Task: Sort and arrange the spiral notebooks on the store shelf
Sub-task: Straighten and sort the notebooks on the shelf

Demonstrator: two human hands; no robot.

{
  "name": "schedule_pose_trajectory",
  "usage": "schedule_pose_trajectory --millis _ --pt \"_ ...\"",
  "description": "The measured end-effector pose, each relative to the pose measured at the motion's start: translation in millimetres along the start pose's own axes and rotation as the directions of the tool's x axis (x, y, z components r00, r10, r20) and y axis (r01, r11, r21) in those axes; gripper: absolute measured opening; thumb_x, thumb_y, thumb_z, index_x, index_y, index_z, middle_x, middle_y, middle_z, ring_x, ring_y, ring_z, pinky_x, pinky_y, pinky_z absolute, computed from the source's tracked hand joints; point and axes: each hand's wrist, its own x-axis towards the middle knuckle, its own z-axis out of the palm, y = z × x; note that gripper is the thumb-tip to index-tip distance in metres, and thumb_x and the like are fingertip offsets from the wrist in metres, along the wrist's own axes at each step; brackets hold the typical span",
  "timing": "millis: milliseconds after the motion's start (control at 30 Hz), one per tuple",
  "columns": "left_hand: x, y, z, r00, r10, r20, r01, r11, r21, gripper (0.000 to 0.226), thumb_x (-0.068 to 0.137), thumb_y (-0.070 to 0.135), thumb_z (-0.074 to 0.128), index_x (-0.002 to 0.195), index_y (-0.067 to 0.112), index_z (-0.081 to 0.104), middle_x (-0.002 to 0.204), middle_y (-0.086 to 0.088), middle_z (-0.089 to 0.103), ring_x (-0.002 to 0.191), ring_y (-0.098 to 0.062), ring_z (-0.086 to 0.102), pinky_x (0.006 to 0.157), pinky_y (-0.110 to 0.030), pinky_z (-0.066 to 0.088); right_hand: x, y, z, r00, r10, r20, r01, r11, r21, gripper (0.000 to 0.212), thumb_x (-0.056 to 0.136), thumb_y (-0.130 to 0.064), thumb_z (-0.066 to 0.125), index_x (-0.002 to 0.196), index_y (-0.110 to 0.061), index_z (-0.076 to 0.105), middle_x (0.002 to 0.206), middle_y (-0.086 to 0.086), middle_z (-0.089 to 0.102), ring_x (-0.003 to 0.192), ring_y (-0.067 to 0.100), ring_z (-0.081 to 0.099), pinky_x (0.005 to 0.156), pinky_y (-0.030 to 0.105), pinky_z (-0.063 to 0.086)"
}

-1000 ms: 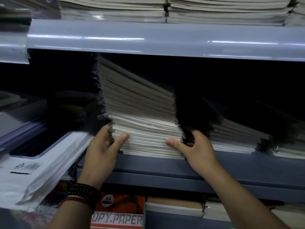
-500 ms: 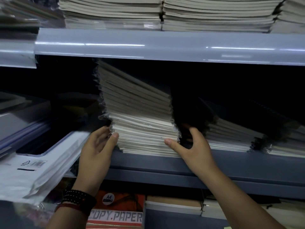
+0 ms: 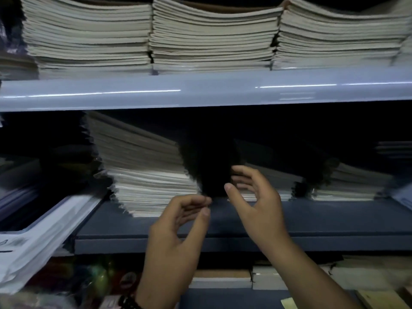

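A tall leaning stack of notebooks [image 3: 142, 170] stands on the middle shelf [image 3: 312, 221], its top tipped to the left. To its right lie lower notebook stacks [image 3: 269, 186] with dark spiral edges, partly lost in shadow. My left hand [image 3: 178, 224] hovers in front of the shelf edge just right of the tall stack, fingers loosely curled, holding nothing. My right hand [image 3: 256, 197] is raised beside it in front of the gap between stacks, fingers spread and relaxed, touching nothing that I can see.
The upper shelf [image 3: 200, 92] carries three thick stacks of notebooks [image 3: 211, 39]. Plastic-wrapped paper packs [image 3: 40, 230] stick out at the left. More stock sits on the shelf below [image 3: 223, 279]. The back of the middle shelf is dark.
Both hands have let go of the tall stack's sides and pulled back and rightward in front of the shelf. The camera view has tilted up, showing the upper stacks.
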Motion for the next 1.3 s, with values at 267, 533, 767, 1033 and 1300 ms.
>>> schedule_pose_trajectory --millis 267,533,767,1033,1300 --pt "69.1 -9.4 111.2 0.955 -0.278 -0.106 0.273 0.960 -0.053 0.022 0.103 0.036 0.049 0.091 0.020 0.058 0.097 0.006 0.064 0.089 -0.012 0.059 0.081 -0.030 0.039 36.6 32.6 -86.6 0.858 0.287 -0.425 -0.360 0.927 -0.102 0.017 0.097 -0.023 0.056 0.085 -0.011 0.055 0.090 0.002 0.054 0.081 0.019 0.053 0.069 0.030 0.037" --pt "109.4 -58.3 143.0 0.848 -0.530 0.012 0.447 0.702 -0.555 0.066 0.105 0.055 0.033 0.159 0.018 0.025 0.160 0.007 0.033 0.144 -0.010 0.034 0.114 -0.024 0.024 66.8 66.3 -82.8 0.688 0.661 -0.298 -0.630 0.749 0.206 0.058 0.064 -0.027 0.046 0.113 -0.001 0.061 0.098 0.006 0.052 0.090 0.021 0.047 0.078 0.030 0.035" --pt "103.3 -57.4 148.2 0.877 -0.479 -0.041 0.431 0.821 -0.375 0.070 0.101 0.065 0.031 0.159 0.026 0.027 0.158 0.014 0.032 0.144 -0.008 0.031 0.121 -0.029 0.018 73.5 85.2 -78.7 0.692 0.678 -0.249 -0.623 0.735 0.269 0.080 0.065 -0.029 0.061 0.139 -0.001 0.050 0.121 0.010 0.055 0.112 0.026 0.052 0.090 0.031 0.039" --pt "102.1 -56.0 149.0 0.882 -0.468 -0.052 0.428 0.843 -0.325 0.063 0.105 0.057 0.029 0.158 0.023 0.027 0.159 0.008 0.033 0.146 -0.013 0.030 0.112 -0.024 0.020 75.8 85.3 -79.9 0.756 0.626 -0.192 -0.557 0.769 0.312 0.073 0.094 -0.051 0.060 0.155 -0.021 0.033 0.152 -0.002 0.042 0.139 0.018 0.037 0.112 0.029 0.029" --pt "98.5 -49.5 149.1 0.896 -0.443 0.040 0.432 0.844 -0.316 0.066 0.101 0.065 0.022 0.158 0.033 0.021 0.161 0.013 0.028 0.149 -0.009 0.025 0.118 -0.029 0.014 78.7 86.8 -77.9 0.772 0.609 -0.185 -0.519 0.771 0.370 0.071 0.098 -0.052 0.052 0.157 -0.026 0.023 0.158 -0.006 0.032 0.144 0.016 0.029 0.104 0.024 0.022"
